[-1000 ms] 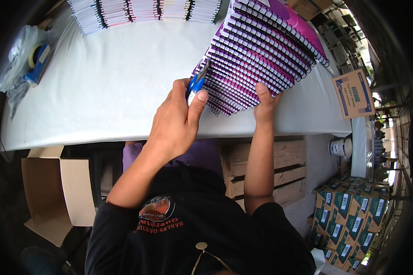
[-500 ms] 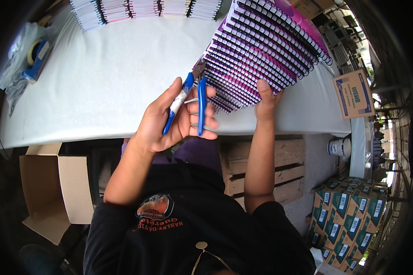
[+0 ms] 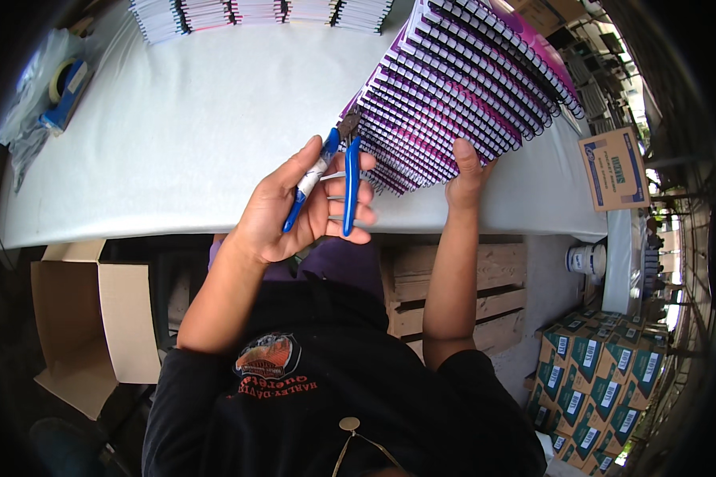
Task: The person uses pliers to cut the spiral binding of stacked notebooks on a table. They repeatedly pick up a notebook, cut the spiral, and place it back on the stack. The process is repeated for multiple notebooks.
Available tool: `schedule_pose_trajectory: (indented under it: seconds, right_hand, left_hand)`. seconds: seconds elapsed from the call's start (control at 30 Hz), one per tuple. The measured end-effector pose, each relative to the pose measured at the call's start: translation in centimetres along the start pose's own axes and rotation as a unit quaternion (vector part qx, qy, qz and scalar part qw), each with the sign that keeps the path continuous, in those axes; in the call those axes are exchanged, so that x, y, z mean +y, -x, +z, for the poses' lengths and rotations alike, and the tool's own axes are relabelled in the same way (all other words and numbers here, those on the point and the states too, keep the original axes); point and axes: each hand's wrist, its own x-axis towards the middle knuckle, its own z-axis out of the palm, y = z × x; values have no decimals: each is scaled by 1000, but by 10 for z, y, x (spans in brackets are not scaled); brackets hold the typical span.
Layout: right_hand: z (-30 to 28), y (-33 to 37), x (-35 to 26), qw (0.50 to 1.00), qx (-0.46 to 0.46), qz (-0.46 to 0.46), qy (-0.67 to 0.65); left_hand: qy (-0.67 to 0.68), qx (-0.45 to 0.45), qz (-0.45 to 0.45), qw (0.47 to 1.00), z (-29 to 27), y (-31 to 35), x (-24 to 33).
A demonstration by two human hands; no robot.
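My left hand (image 3: 282, 203), palm up, holds wire cutters (image 3: 351, 187) with blue handles, one of them wrapped in white tape. Their handles are spread, and the dark jaws point at the left edge of a fanned stack of spiral-bound notebooks (image 3: 445, 99). Purple and pink covers and rows of black wire coils show on the stack, which leans up over the table. At its lower right side, my right hand (image 3: 468, 179) grips the stack with the thumb in front; the other fingers are mostly hidden behind it.
More bound notebooks (image 3: 258, 12) stand in a row along the far side of the white-covered table (image 3: 199, 151). A blue tape dispenser (image 3: 68, 95) lies beside clear plastic at left. An open carton (image 3: 127, 322) sits below; a box (image 3: 615, 168) and stacked cartons (image 3: 593, 385) are at right.
The view has shifted slightly. Both hands keep their holds, and the cutters' jaws stay by the stack's left edge.
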Motion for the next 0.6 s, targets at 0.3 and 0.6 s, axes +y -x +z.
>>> schedule_pose_trajectory:
  seconds: [0.3,0.6]
  right_hand:
    - [-3,1,2,1000,-3,-3,6]
    - [-2,6,3,1000,4,-1,1]
  left_hand:
    - [-476,206,115,847,4,-5,-17]
    - [101,-94,20,990,-9,2,-5]
